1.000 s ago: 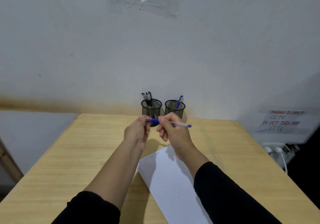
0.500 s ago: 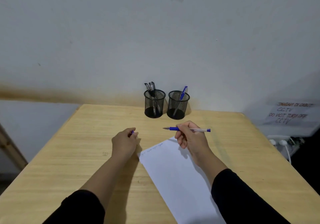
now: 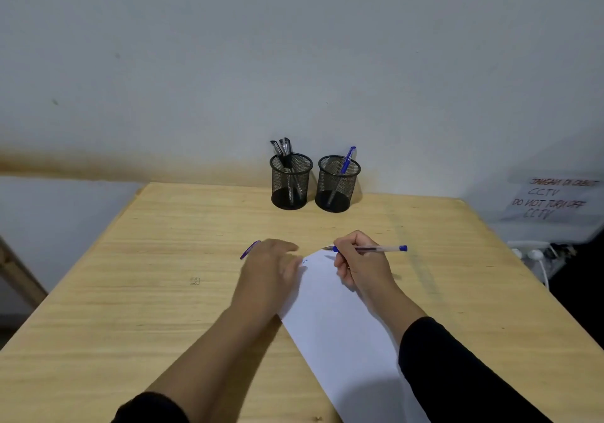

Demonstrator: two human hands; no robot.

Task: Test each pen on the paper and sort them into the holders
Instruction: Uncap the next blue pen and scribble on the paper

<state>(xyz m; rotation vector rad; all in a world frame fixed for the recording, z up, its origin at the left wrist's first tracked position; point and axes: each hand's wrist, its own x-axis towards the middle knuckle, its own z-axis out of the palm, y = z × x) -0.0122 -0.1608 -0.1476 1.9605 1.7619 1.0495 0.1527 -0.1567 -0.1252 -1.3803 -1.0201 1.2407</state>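
My right hand (image 3: 361, 265) grips an uncapped blue pen (image 3: 379, 249) in a writing hold, its tip pointing left just over the far corner of the white paper (image 3: 340, 327). My left hand (image 3: 271, 269) lies palm down with fingers spread on the paper's left corner. The blue pen cap (image 3: 249, 249) lies on the table at that hand's left edge. At the back stand two black mesh holders: the left holder (image 3: 291, 182) has three black pens, the right holder (image 3: 338, 184) has one blue pen.
The wooden table (image 3: 163, 292) ends at a wall just behind the holders. Off its right edge are a handwritten CCTV notice (image 3: 555, 198) and a power strip with white plugs (image 3: 532, 254). Faint blue marks show near the paper's top corner.
The hands pulled the cap off the pen, then dropped to the table. My left hand opened flat onto the paper's corner, the cap beside it. My right hand brought the pen tip to the paper.
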